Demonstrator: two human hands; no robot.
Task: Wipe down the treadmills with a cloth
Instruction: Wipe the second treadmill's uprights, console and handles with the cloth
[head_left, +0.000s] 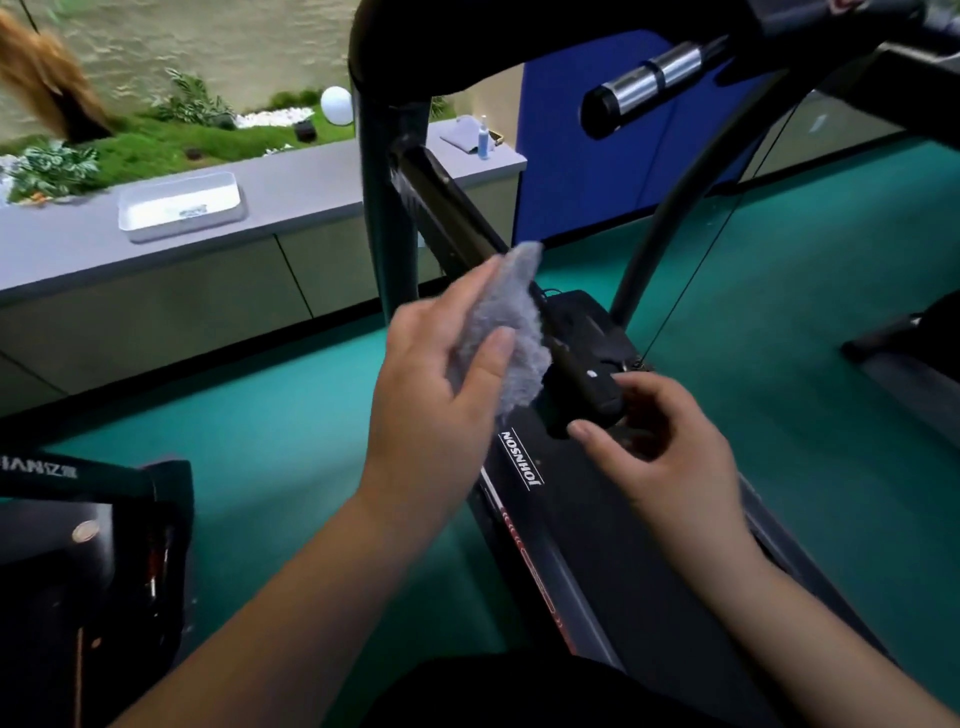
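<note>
Seen from the head camera, the grey cloth (511, 317) sits near the middle of the frame, pressed against the black handrail (457, 218) of the treadmill (571, 525). The handrail slants down from 12 o'clock towards the centre. The left hand (441, 364), at 9 o'clock of the cloth, grips it, thumb on top and fingers (467, 288) behind it. At 4 o'clock of the cloth, the right hand (660, 447) curls its fingers and thumb round the handrail's lower end. The treadmill's deck runs off towards 5 o'clock over the green floor (291, 415). Towards 10 o'clock stands a grey bench (291, 182) carrying a white tray (179, 205). A spray bottle (484, 137) stands on its far end near 12 o'clock.
</note>
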